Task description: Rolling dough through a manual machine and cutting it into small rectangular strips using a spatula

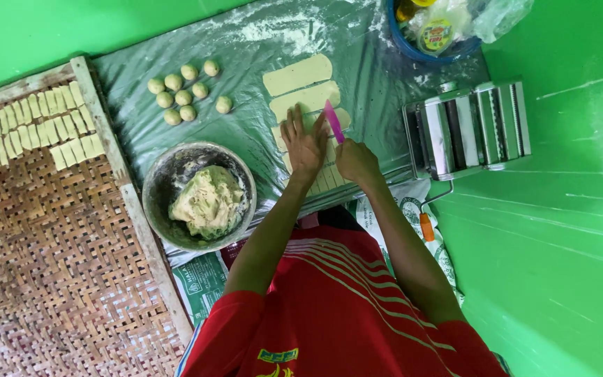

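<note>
Left hand: the left hand (pixel 306 145) lies flat with fingers spread, pressing on a rolled dough strip (pixel 322 174); it grips nothing.
Right hand: the right hand (pixel 354 159) is closed around the handle of a pink knife (pixel 333 121), just beside the left hand.
Knife: its blade points away from the body and rests over the strip, between the two hands.
Dough strip: it lies directly under both hands on the floured plastic sheet (pixel 246 56); the part nearest the body shows cross cuts.
Other strips: two uncut dough strips (pixel 300 85) lie on the sheet just beyond the fingertips.
Dough balls: a cluster of small dough balls (pixel 183 94) sits on the sheet, beyond and to the left of the left hand, well apart from it.
Bowl: a metal bowl (pixel 156 183) holding a lump of dough (pixel 209 202) stands beside the left forearm, on its left.
Tray: a woven bamboo tray (pixel 64 265) lies farther left than the bowl; rows of cut dough pieces (pixel 33 129) fill its far corner.
Pasta machine: a metal pasta roller (pixel 466 129) stands to the right of the right hand, near but not touching it.
Basin: a blue basin (pixel 413 47) with packets and bags sits beyond the roller, well away from the hands.
</note>
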